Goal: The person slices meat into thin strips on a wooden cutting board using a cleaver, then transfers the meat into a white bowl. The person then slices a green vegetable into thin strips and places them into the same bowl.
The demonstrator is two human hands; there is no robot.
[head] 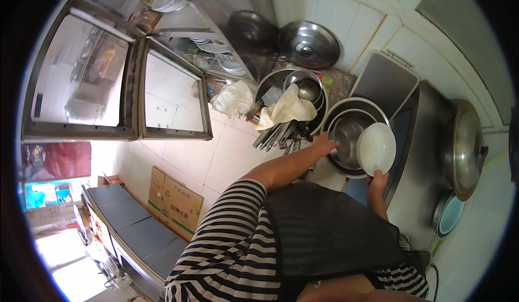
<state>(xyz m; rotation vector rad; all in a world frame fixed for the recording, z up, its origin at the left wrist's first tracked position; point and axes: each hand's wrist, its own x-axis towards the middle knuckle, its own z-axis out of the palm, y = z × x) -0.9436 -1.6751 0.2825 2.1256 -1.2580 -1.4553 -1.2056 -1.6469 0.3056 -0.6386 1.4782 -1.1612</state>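
My right hand grips the lower rim of a white bowl, held tilted over the right side of nested metal basins. My left hand rests at the left rim of these basins, thumb over the edge. Left of them stands a large metal pot holding ladles or small metal bowls, with a cream cloth draped across its front. Several metal utensil handles stick out below the cloth.
Metal lids lean on the back wall. A grey rectangular board or tray stands behind the basins. To the right are a steel counter, a domed wok lid and a turquoise bowl. Open cabinet doors project at left.
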